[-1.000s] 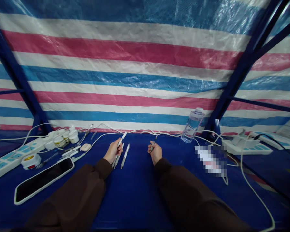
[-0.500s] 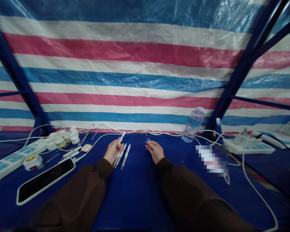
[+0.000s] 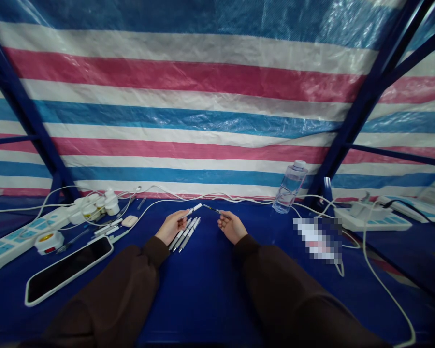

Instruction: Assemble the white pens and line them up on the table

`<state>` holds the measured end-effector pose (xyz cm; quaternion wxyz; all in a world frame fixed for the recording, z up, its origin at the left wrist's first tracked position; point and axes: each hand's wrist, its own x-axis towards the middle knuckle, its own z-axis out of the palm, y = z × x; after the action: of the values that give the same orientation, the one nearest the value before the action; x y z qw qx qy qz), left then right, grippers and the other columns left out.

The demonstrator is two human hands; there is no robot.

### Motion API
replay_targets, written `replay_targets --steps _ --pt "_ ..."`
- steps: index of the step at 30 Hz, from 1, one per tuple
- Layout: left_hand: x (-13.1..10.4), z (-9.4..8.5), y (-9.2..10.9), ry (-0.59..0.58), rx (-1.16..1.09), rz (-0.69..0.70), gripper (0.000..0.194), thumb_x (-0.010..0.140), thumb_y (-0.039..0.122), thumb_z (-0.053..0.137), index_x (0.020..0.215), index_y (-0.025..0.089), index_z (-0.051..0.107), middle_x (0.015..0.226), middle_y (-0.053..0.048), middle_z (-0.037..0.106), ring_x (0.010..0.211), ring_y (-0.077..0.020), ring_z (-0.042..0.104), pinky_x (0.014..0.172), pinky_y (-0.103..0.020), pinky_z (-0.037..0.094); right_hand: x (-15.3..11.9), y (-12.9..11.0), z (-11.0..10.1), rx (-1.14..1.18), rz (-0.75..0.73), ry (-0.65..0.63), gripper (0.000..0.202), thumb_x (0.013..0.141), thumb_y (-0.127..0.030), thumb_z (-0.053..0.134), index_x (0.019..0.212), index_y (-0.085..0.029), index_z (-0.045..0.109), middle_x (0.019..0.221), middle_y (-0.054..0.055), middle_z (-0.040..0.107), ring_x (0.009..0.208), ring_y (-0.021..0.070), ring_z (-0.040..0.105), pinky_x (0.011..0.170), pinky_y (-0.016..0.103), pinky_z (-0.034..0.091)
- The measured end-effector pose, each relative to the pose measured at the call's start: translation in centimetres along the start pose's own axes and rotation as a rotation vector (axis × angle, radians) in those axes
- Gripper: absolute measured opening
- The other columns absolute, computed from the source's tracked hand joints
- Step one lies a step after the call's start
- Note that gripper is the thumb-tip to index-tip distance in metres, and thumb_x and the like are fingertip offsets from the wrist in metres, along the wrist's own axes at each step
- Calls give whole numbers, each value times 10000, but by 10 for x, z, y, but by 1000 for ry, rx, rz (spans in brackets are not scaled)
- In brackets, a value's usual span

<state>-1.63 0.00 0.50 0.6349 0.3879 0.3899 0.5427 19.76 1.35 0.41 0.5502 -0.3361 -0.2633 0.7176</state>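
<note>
My left hand [image 3: 173, 227] is closed in a pinch around a white pen barrel [image 3: 195, 209], which slants up to the right. Pinched in my right hand [image 3: 232, 227] is a thin, dark-tipped pen refill [image 3: 210, 208], pointing left. A small gap separates the end of the barrel from the refill's tip. Several white pens with grey grips [image 3: 189, 235] lie side by side on the blue table [image 3: 206, 290], just right of and under my left hand.
At left are a phone [image 3: 70, 270], an earbud case [image 3: 129, 221], plugs and a power strip [image 3: 25, 234]. A water bottle [image 3: 290, 187] stands at back right, near another power strip [image 3: 373, 220]. White cables cross the back; a striped tarp [image 3: 188, 116] hangs behind.
The white barrel has tipped from nearly upright to pointing right. The refill has swung left and shows more of its length. The pens on the table have shifted slightly.
</note>
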Motion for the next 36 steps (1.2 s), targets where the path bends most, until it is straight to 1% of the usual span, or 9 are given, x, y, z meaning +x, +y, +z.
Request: replay_targets --steps 6,11,15,18,22,26,29,36 --pt "-1 0 -1 -14 63 12 254 647 319 723 756 126 598 546 50 444 466 -35 404 411 -166 250 1 2 0 -33 18 -12 68 635 -200 624 635 -159 570 498 -33 492 489 92 485 503 223 367" --pt "-1 -1 -1 -15 77 29 242 644 318 723 740 126 611 552 45 450 465 -39 405 406 -181 235 4 4 -1 -32 20 4 68 653 -204 572 605 -155 571 451 -30 459 465 97 462 487 224 354" --pt "0 -2 -1 -15 80 27 225 646 306 720 742 131 616 573 34 487 477 -44 431 429 -182 275 5 6 -2 -54 11 14 88 652 -214 557 582 -159 558 410 -38 420 435 99 438 473 234 341" --pt "1 -3 -3 -3 98 15 234 645 305 720 772 131 628 580 22 519 500 -54 464 460 -181 311 5 10 -1 -120 -48 -9 90 622 -224 583 571 -159 548 401 -45 415 420 102 441 462 243 327" --pt "1 -5 -6 1 165 2 274 644 323 722 820 129 640 573 9 541 516 -64 484 458 -175 303 4 13 0 -225 -125 -50 133 579 -228 660 605 -153 554 451 -48 470 435 102 478 470 246 336" --pt "0 -4 -6 16 189 0 297 642 339 723 838 131 641 594 0 561 537 -74 507 470 -176 322 2 13 2 -283 -111 -37 226 554 -252 725 693 -141 587 528 -22 553 466 102 509 481 244 347" --pt "-1 -2 -4 8 203 -15 289 645 343 721 824 131 639 586 4 561 524 -69 503 461 -173 320 1 12 2 -348 -112 -70 280 556 -281 749 747 -132 610 595 12 605 482 108 525 476 245 348" --pt "-3 -1 -3 -5 209 -16 291 655 359 716 810 124 646 630 -15 590 550 -75 530 470 -169 350 2 13 0 -377 -117 -109 293 568 -293 757 776 -124 640 652 41 639 489 105 538 477 243 359"
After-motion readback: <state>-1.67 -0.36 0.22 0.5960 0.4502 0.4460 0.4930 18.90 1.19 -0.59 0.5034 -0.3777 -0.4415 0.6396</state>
